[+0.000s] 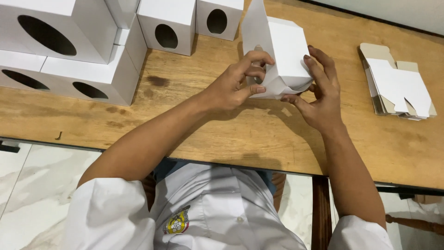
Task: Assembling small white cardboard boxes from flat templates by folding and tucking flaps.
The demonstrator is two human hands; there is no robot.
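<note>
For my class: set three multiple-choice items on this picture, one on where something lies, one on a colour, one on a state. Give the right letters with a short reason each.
1. Where does the stack of flat box blanks lie on the wooden table?
A. At the right side
B. Under the finished boxes
C. On the floor

2. What colour are the finished boxes with oval holes?
A. Brown
B. White
C. Blue

3. In what state is the box between the left hand and right hand?
A. Lying flat
B. Partly folded, one flap standing up
C. Crushed

Answers: 1 A, the blanks sit apart at the right; 2 B, all their faces show white; 3 B, both hands grip its lower end while a flap rises at the top.
</note>
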